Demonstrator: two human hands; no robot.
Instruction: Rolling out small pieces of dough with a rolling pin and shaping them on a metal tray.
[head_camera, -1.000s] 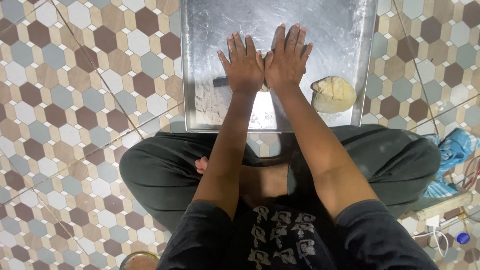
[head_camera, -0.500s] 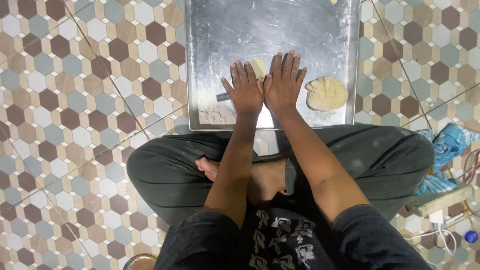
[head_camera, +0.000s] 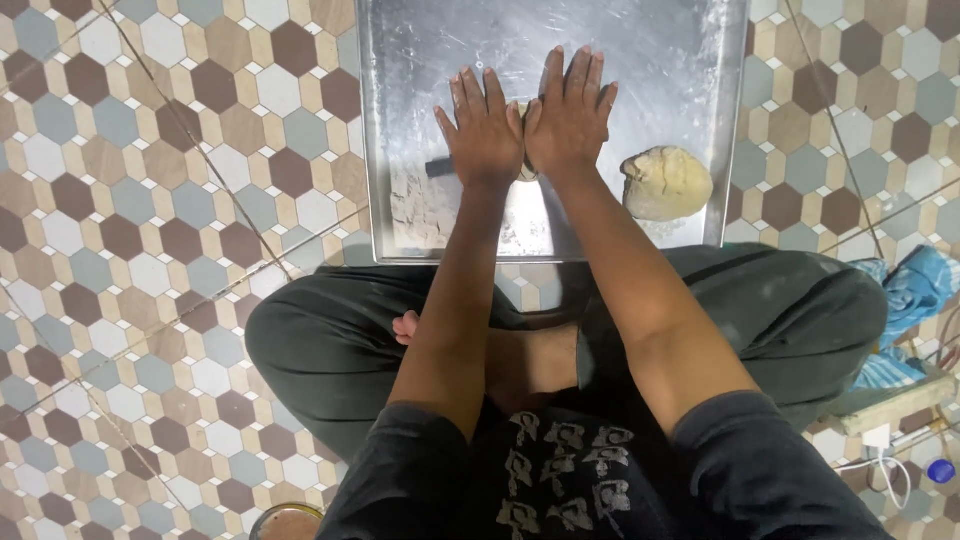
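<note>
Head view: metal tray (head_camera: 400, 120) lying on tiled floor; left hand (head_camera: 487, 128) and right hand (head_camera: 568, 112) pressing flat, fingers spread, side by side, hiding most of a dough piece (head_camera: 524, 168); dough lump (head_camera: 666, 182) sitting nearby.

I am pressing both palms on a metal tray (head_camera: 640, 40) that is showing a dull, scratched sheen dusted with white flour, thickest near its front left corner. The dough lump (head_camera: 666, 182) by its front right corner is looking matt, pale and cracked. The floor tiles (head_camera: 150, 200) are looking smooth and faintly glossy.
</note>
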